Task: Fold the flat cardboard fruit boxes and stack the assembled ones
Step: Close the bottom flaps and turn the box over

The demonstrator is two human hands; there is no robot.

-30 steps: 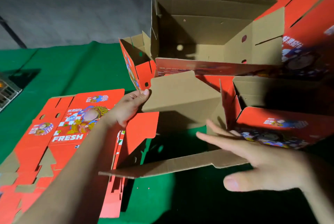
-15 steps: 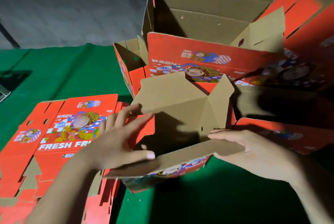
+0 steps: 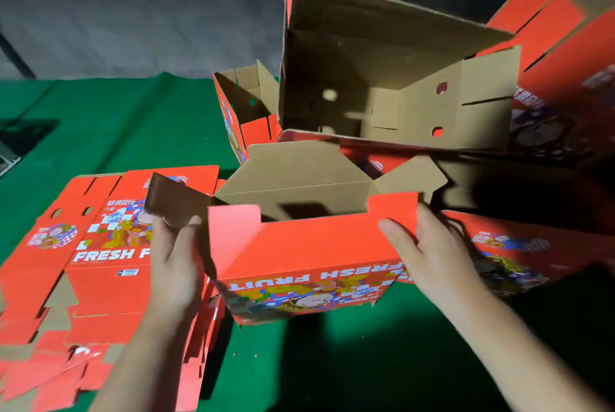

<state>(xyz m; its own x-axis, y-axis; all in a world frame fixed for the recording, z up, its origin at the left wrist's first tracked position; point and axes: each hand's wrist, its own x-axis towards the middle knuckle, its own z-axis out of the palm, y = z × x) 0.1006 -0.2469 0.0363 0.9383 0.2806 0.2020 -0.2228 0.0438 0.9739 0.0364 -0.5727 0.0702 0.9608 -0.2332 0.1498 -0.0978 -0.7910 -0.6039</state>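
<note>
A red fruit box (image 3: pixel 309 255), half opened with its print upside down, stands between my hands above the green table. My left hand (image 3: pixel 174 265) pinches its dark left side flap (image 3: pixel 173 200) near the corner. My right hand (image 3: pixel 429 252) holds the box's right corner, thumb on the red front panel and fingers behind it. The brown back flaps (image 3: pixel 296 168) stand open. A stack of flat red boxes (image 3: pixel 83 262) lies at the left. Assembled boxes are piled behind, the nearest one (image 3: pixel 392 85) tipped with its brown inside toward me.
The table carries a green cloth (image 3: pixel 116 118). A small open box (image 3: pixel 244 102) stands behind the held one. More red boxes (image 3: pixel 562 55) lean at the right, and one (image 3: pixel 519 248) lies by my right wrist. A dark wall rises at the back.
The box has been turned so its red front panel faces me and stands upright. My left hand moved from the near flap to the left side flap; my right hand took the right corner.
</note>
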